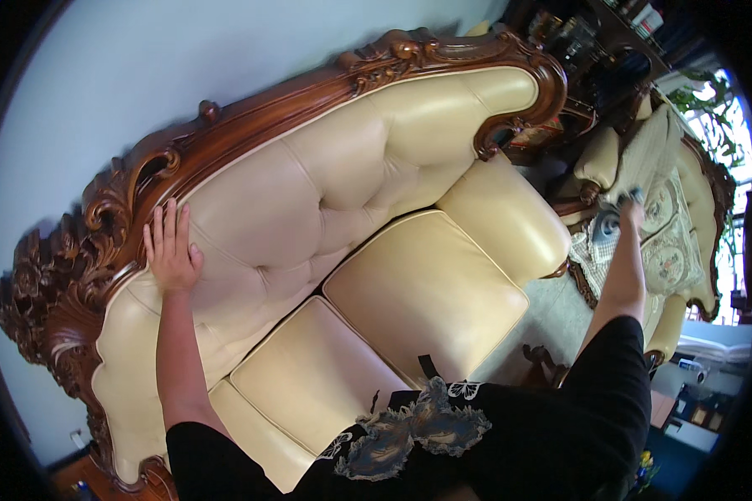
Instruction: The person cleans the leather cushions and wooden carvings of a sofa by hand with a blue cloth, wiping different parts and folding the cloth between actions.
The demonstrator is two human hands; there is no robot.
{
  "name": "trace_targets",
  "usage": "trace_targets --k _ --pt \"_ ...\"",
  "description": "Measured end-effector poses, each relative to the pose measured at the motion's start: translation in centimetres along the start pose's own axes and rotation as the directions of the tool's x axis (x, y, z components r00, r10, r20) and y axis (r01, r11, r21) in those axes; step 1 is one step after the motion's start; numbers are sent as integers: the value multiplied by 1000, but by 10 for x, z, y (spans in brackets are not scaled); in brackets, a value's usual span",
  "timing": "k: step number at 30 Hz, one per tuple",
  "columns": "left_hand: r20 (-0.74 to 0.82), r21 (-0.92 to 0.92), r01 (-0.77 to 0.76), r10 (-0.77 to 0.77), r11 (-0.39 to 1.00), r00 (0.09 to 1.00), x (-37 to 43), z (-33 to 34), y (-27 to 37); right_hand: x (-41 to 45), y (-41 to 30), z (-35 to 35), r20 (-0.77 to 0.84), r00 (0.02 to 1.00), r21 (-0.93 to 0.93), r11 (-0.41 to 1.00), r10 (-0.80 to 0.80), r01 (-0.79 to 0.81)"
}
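Observation:
A cream sofa with a tufted, leather-like backrest (263, 206) and a carved dark wood frame (276, 125) stretches before me. My left hand (177, 253) lies flat on the upper left of the backrest. Its fingertips reach the wooden rim, and nothing is in its grasp. Off to the right, my right hand (631, 213) is held out with a blurred grey-blue object (606, 224); its exact kind is unclear. Behind that hand, in the picture, is a second sofa (700, 181) with patterned cushions (667, 266) and a pale cover (648, 147).
Two cream seat cushions (426, 288) and a padded armrest (504, 213) lie between my arms. Grey floor (548, 313) shows between the sofas. A dark shelf unit (608, 31) with small items stands at the upper right. A pale wall (163, 69) rises behind the sofa.

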State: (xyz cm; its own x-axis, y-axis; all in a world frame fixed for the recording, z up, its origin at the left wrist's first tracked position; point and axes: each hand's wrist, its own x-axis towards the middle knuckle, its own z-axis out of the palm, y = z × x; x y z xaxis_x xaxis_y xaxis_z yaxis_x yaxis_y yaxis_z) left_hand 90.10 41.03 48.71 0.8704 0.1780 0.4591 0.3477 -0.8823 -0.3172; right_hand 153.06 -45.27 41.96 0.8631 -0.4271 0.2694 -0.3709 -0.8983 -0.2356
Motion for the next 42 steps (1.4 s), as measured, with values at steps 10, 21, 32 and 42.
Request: trace_targets --k 10,21,32,42 --pt "71 -23 43 -41 999 997 -13 -16 -15 -217 -338 7 11 745 478 658 -667 582" --pt "-3 22 16 -16 1000 1000 -11 -4 -9 -618 -492 -58 -369 422 695 56 -828 717" --pt "-240 7 397 -384 918 892 -31 -15 8 -763 -491 -151 -493 238 653 -175 -837 737" --pt "-61 116 588 -585 801 809 -257 -79 -94 -881 -477 -191 -498 117 582 -231 -859 780"
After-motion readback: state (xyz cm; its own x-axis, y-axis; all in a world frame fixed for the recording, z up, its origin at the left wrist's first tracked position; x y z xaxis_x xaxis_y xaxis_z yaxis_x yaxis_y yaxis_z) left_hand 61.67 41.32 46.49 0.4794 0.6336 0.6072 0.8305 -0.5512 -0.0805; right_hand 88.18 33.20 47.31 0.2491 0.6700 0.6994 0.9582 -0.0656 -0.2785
